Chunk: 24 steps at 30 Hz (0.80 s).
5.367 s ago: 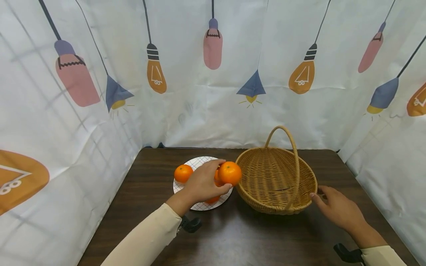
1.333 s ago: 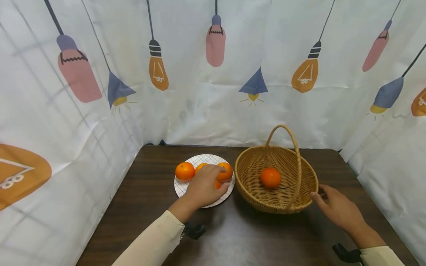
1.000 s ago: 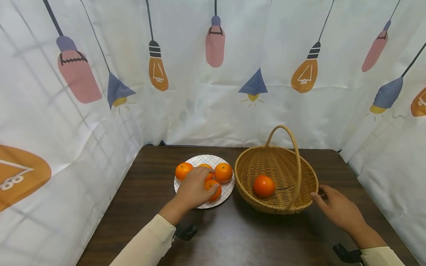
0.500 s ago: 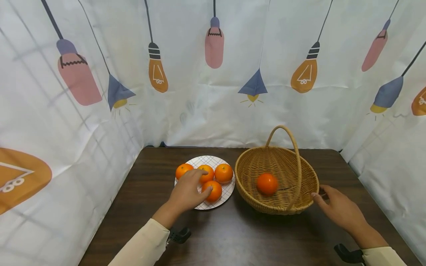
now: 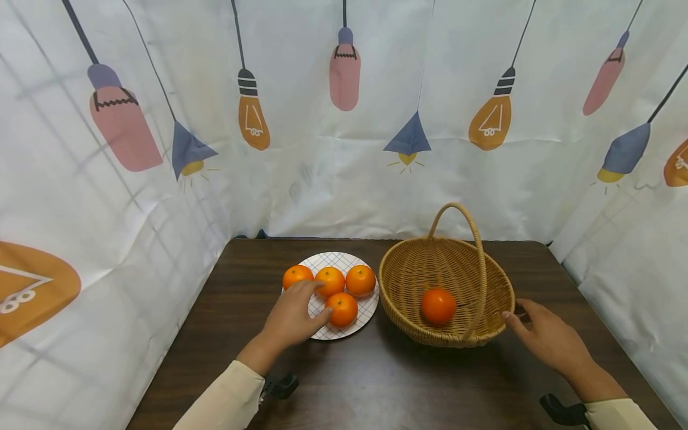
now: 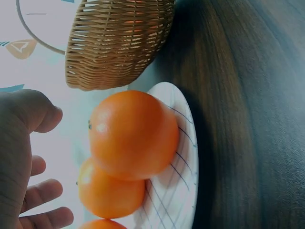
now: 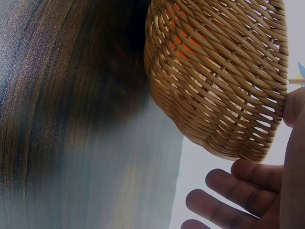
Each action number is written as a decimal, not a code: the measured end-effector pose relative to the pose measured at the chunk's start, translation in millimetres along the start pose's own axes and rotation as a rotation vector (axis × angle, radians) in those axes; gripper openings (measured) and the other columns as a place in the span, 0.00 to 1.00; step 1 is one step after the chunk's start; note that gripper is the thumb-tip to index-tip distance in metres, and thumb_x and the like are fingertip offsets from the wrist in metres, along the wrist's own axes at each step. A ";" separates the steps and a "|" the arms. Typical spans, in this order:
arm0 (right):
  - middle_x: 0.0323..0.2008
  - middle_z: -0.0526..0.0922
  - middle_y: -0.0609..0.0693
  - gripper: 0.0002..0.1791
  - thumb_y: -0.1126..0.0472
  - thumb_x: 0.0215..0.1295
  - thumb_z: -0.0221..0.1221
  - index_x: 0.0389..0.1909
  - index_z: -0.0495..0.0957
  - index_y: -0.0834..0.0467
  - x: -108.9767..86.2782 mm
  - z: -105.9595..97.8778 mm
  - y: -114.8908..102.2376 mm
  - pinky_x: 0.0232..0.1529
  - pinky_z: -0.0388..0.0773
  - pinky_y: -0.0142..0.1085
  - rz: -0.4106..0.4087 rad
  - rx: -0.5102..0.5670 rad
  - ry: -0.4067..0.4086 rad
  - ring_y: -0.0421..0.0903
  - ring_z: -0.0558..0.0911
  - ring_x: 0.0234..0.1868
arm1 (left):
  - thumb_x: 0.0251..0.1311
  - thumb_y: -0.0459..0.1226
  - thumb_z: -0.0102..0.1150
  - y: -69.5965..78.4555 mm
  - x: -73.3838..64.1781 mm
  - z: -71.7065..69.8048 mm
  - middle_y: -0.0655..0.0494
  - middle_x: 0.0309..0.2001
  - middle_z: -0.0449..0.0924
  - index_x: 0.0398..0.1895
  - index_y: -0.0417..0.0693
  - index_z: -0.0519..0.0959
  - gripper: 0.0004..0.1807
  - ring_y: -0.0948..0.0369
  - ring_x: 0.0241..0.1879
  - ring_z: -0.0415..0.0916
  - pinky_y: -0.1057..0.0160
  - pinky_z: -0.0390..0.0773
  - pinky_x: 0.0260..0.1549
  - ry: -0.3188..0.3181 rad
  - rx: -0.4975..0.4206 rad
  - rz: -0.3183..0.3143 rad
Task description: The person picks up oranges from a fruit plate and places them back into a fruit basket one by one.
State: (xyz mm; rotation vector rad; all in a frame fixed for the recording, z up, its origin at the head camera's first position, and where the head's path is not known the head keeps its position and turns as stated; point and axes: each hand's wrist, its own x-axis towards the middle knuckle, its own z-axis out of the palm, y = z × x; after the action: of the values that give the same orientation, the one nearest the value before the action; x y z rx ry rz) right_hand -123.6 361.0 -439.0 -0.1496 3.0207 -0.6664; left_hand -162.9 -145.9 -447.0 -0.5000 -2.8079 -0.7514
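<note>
My left hand (image 5: 292, 315) hovers at the left side of a white checked plate (image 5: 317, 330), thumb and fingers spread with nothing between them. Several oranges sit on this plate; the front orange (image 5: 341, 310) is the closest to my thumb, and in the left wrist view the large orange (image 6: 133, 136) stands apart from my fingers. To the right is a wicker basket (image 5: 403, 269) with a tall handle and a single orange (image 5: 438, 307) inside. My right hand (image 5: 550, 337) holds the basket's right rim between thumb and forefinger; its other fingers extend loosely below, seen in the right wrist view.
The dark wooden table (image 5: 376, 382) carries the plate and basket side by side near its back edge. A white curtain (image 5: 333, 191) printed with lamps and bulbs encloses the back and both sides. The basket's arched handle (image 5: 478, 269) rises above its opening.
The orange my left hand held earlier now lies in the basket, where it has rolled about a little. My left hand has drawn back leftward over the plate. My right hand stays at the rim.
</note>
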 end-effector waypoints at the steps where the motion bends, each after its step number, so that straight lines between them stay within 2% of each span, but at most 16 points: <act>1: 0.58 0.78 0.68 0.40 0.34 0.77 0.45 0.67 0.69 0.67 0.2 0.0 0.4 0.40 0.79 0.61 0.001 -0.002 0.000 0.66 0.81 0.53 | 0.57 0.50 0.71 -1.1 -0.8 0.6 0.50 0.57 0.79 0.61 0.43 0.77 0.32 0.50 0.58 0.75 0.46 0.73 0.60 0.004 0.001 0.003; 9: 0.57 0.79 0.69 0.40 0.35 0.78 0.45 0.67 0.68 0.69 1.4 -0.4 2.8 0.39 0.79 0.61 0.003 -0.010 0.000 0.67 0.82 0.51 | 0.56 0.50 0.72 -4.1 -5.7 8.0 0.50 0.56 0.79 0.60 0.43 0.77 0.33 0.51 0.56 0.75 0.49 0.74 0.59 -0.032 -0.005 -0.019; 16: 0.57 0.79 0.68 0.39 0.36 0.78 0.45 0.68 0.67 0.68 0.3 -1.6 0.4 0.39 0.79 0.60 0.013 -0.015 -0.016 0.66 0.81 0.51 | 0.56 0.50 0.73 -5.2 -8.6 19.4 0.51 0.55 0.80 0.61 0.42 0.76 0.33 0.52 0.56 0.76 0.48 0.74 0.60 -0.054 -0.019 -0.012; 24: 0.58 0.78 0.69 0.41 0.35 0.78 0.45 0.68 0.67 0.69 0.0 -2.5 -1.0 0.38 0.79 0.60 0.020 -0.016 -0.025 0.66 0.81 0.51 | 0.56 0.51 0.73 -3.9 -10.6 28.8 0.54 0.54 0.80 0.61 0.44 0.76 0.34 0.55 0.53 0.76 0.50 0.75 0.58 -0.053 -0.025 -0.004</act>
State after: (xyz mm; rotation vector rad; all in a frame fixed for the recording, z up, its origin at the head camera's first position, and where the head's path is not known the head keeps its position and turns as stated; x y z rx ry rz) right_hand -123.7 361.2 -436.3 -0.1281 2.9999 -0.6339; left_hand -157.3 -137.1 -476.1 -0.5269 -2.8520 -0.7867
